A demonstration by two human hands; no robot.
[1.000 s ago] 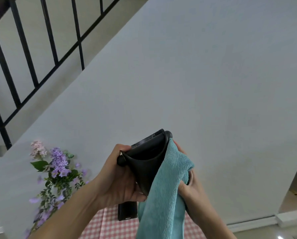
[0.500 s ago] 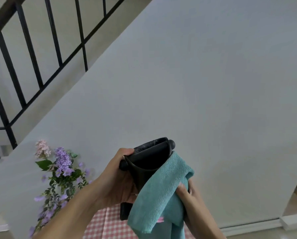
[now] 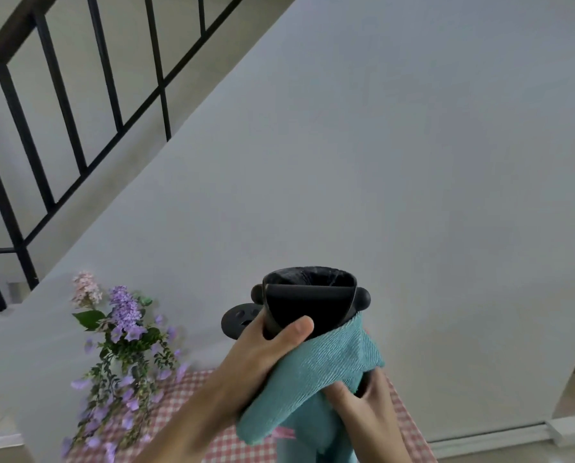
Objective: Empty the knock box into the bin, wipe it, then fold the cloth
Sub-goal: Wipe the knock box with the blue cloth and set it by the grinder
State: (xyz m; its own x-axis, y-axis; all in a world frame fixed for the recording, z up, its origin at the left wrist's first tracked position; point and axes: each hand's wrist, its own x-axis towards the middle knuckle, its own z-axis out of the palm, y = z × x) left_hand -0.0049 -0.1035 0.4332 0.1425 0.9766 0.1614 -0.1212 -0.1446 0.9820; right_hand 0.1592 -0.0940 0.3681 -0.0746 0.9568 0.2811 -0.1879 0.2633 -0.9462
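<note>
The knock box [image 3: 307,305] is held up in the air in front of the pale wall, above the worktop [image 3: 185,392]. It is black and smooth, round like a cup, with a bar across the top that ends in two round knobs. Its open mouth faces up, and the inside looks dark with dusty grey marks.

The cloth [image 3: 312,372] is blue-green and soft, with thin ribbed lines. It wraps the lower side of the box and hangs down. The left hand [image 3: 262,352] grips the box, thumb across the front. The right hand [image 3: 363,402] is curled round the cloth and presses it under the box.

This looks like the wiping step. I think the next move calls for a firm hold on the box while the cloth rubs inside, where the marks are. Folding comes after.

Just behind the box is a round black thing [image 3: 237,320]; I cannot tell what it is. The worktop has a red and white checked cover. Purple and pink flowers [image 3: 122,329] stand to the left, and a black stair rail [image 3: 62,111] runs up high
</note>
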